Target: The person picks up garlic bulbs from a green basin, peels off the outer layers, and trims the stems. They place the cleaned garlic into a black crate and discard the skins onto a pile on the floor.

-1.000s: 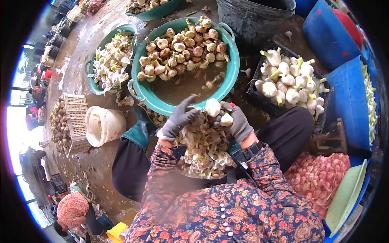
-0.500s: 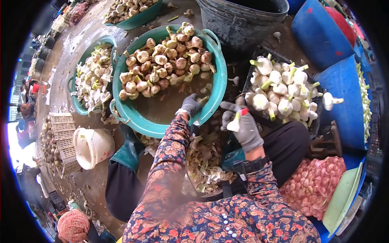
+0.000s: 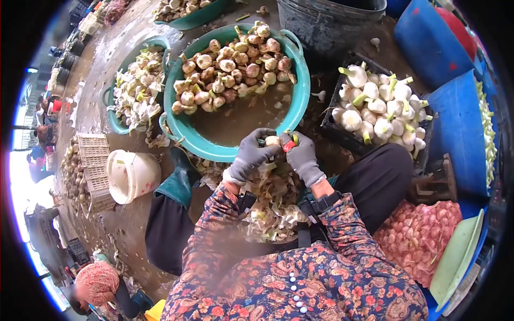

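Both of my gloved hands meet just in front of the green tub (image 3: pixel 235 155). My left hand (image 3: pixel 256 152) is closed on a garlic bulb (image 3: pixel 272 140), whose pale side shows between the hands. My right hand (image 3: pixel 302 158) is closed against the bulb's right side, with a small red piece (image 3: pixel 289 145) at its fingers. Whether that is a tool's handle or a wrap on the finger, I cannot make out. Unpeeled garlic bulbs (image 3: pixel 227 66) are heaped in the tub, above a bare, brownish lower part. Peeled skins (image 3: pixel 273 214) lie below my hands.
Right of the tub, a black crate (image 3: pixel 334 131) holds clean white garlic with cut stems. A dark bucket (image 3: pixel 326 27) stands behind. Leftward are a tub of skins (image 3: pixel 136 88) and a white bucket (image 3: pixel 134 176). A red mesh sack (image 3: pixel 420 241) of garlic sits at the right.
My left hand has come out of the tub, now with a garlic bulb. My right hand has moved left from beside the crate to meet it; the white bulb by its fingers is gone from there.
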The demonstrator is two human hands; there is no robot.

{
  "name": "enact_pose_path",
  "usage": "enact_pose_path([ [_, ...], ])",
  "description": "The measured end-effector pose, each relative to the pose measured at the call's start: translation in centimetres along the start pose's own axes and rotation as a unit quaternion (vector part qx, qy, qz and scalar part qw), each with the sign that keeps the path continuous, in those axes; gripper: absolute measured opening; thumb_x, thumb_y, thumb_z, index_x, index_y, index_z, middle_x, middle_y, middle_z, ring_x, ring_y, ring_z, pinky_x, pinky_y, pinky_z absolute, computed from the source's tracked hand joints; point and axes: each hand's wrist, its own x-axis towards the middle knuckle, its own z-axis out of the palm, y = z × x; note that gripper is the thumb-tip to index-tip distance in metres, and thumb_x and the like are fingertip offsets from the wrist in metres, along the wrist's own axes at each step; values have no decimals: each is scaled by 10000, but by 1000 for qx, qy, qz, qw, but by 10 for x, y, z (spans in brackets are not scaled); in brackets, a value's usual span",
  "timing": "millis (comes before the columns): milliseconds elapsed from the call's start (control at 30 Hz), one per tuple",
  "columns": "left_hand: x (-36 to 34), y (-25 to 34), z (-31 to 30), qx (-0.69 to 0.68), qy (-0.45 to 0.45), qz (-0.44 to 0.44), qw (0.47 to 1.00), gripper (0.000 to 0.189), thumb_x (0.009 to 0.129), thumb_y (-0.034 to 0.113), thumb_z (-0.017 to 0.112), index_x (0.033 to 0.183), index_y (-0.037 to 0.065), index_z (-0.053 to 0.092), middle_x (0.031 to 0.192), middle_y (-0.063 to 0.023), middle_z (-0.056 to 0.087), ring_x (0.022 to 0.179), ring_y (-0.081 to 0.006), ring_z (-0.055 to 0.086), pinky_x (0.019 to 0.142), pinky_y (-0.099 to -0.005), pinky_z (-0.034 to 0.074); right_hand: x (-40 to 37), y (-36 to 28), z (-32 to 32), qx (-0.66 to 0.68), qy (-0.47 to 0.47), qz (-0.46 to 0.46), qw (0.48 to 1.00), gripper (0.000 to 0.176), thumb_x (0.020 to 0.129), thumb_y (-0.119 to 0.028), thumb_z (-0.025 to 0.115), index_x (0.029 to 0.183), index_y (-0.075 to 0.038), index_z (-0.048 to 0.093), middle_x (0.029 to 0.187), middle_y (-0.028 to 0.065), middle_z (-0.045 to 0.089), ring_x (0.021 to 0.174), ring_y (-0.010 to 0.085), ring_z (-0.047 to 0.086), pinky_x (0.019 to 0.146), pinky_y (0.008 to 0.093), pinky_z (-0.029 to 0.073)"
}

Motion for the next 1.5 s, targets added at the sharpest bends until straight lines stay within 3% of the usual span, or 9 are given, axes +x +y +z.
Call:
enact_pose_path([
  [133, -20, 18, -12, -91, -22, -54, 994, 433, 717, 110, 724, 1097, 1, 548, 944, -45, 612, 827, -94, 581, 734, -239, 491, -5, 11, -2, 42, -49, -33, 997, 244, 855, -241, 621, 914, -6, 635, 747, 10, 597, 658, 65, 500, 604, 233, 423],
  [200, -28, 24, -12, -83, -17, -56, 995, 436, 718, 131, 730, 1091, -6, 550, 943, -44, 612, 818, -92, 579, 723, -233, 486, -9, 7, -8, 261, -136, 164, 942, 254, 849, -261, 631, 888, -10, 639, 741, 16, 593, 644, 63, 496, 578, 233, 417],
  [567, -41, 0, -13, -256, -43, -100, 960, 430, 751, 128, 710, 1116, 0, 521, 990, -57, 597, 842, -120, 587, 721, -214, 478, -23, -2, -9, 39, -120, 7, 992, 247, 837, -269, 648, 914, -34, 647, 765, 2, 598, 642, 41, 487, 534, 215, 395],
  [800, -43, -2, 3, -260, 26, -19, 965, 377, 740, 74, 714, 1067, 21, 531, 982, -61, 587, 816, -123, 586, 733, -243, 485, -21, 5, -10, 289, -222, 133, 922, 363, 896, -381, 518, 1046, -54, 566, 772, -16, 555, 596, 45, 468, 507, 195, 380],
  [867, -43, 0, 7, 68, 66, 41, 995, 368, 722, 75, 736, 1027, 18, 538, 964, -65, 592, 805, -115, 579, 742, -244, 480, -24, 16, -8, 231, -245, 23, 941, 368, 913, -427, 465, 991, -81, 563, 732, -37, 513, 587, 49, 476, 477, 190, 374],
  [1067, -47, 4, -1, 183, 36, 150, 971, 217, 760, 84, 703, 967, 42, 657, 846, 6, 626, 767, -83, 574, 703, -239, 468, -5, 28, -3, 385, -285, 291, 828, 224, 858, -311, 601, 939, -102, 600, 746, -37, 524, 595, 41, 444, 518, 189, 365],
  [1233, -45, -3, -9, -63, 21, -98, 993, 180, 826, 109, 635, 966, -5, 631, 816, -37, 649, 691, -117, 603, 663, -246, 487, -19, 2, -8, 140, -238, 48, 960, 355, 737, -68, 726, 1044, -56, 548, 921, 10, 577, 834, 93, 547, 713, 235, 458],
  [1400, -44, -38, -9, -509, -41, -127, 850, 228, 895, 146, 525, 1062, -6, 558, 954, -92, 629, 805, -156, 626, 662, -268, 529, -22, -14, -15, 273, -345, 42, 897, 518, 698, 36, 720, 1150, -53, 482, 1088, 40, 544, 986, 107, 530, 832, 254, 458],
  [1500, -50, -40, -6, -534, -30, -145, 832, 244, 905, 161, 509, 1088, 4, 540, 1010, -97, 618, 854, -161, 618, 671, -275, 534, -25, -15, -11, 337, -330, 45, 880, 512, 703, 41, 708, 1159, -43, 491, 1085, 39, 550, 975, 109, 537, 801, 237, 463],
])
